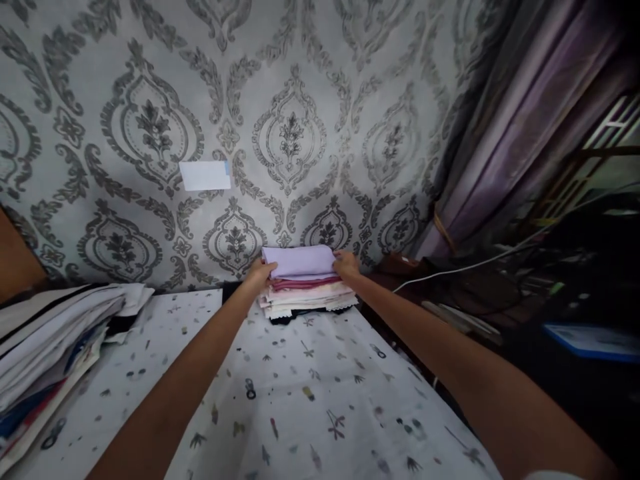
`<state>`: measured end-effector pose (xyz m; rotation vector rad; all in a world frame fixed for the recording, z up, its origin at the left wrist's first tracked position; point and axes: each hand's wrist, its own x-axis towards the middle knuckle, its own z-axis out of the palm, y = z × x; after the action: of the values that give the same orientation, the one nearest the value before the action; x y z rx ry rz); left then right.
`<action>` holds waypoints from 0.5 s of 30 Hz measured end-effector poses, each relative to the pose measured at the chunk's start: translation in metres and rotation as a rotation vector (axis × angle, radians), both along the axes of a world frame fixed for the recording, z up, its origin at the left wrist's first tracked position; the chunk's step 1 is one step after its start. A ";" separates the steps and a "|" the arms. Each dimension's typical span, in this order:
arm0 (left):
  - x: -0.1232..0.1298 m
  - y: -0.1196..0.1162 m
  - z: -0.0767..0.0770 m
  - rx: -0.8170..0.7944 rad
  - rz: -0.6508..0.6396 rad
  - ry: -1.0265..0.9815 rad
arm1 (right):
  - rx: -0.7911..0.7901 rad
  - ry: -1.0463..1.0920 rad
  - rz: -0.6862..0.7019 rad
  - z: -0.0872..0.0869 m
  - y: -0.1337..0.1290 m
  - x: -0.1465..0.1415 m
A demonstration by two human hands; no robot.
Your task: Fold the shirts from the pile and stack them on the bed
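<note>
A folded lilac cloth [300, 262] lies on top of a stack of folded clothes [310, 298] in pink, cream and black, close to the wall. My left hand [261, 271] grips the lilac cloth at its left end, thumb on top. At the opposite end, my right hand [346, 264] pinches the same cloth by its right edge. Both arms reach forward over the patterned white bedsheet [300, 400]. The fingers beneath and behind the cloth are partly hidden.
Another pile of folded clothes [60, 333] sits at the left. Damask wallpaper [290, 133] covers the wall behind, with a white paper [205, 175] on it. To the right are a purple curtain [520, 133], a white cable [465, 268] and a blue-edged item [595, 341] on a dark surface.
</note>
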<state>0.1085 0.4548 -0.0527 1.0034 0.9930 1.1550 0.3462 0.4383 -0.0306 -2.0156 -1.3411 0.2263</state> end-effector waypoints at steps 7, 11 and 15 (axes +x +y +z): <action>-0.004 -0.050 0.003 0.050 0.167 0.151 | 0.158 -0.293 0.207 0.019 -0.009 -0.054; -0.042 -0.100 -0.024 0.070 0.135 0.264 | 0.058 -0.395 0.364 -0.020 -0.003 -0.085; -0.123 -0.149 -0.041 0.244 0.125 0.558 | -0.032 -0.439 0.428 -0.044 0.011 -0.086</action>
<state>-0.0150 0.3055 -0.0941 1.5272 1.3898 1.1396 0.2601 0.4494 -0.0748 -1.8458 -2.0533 -0.0094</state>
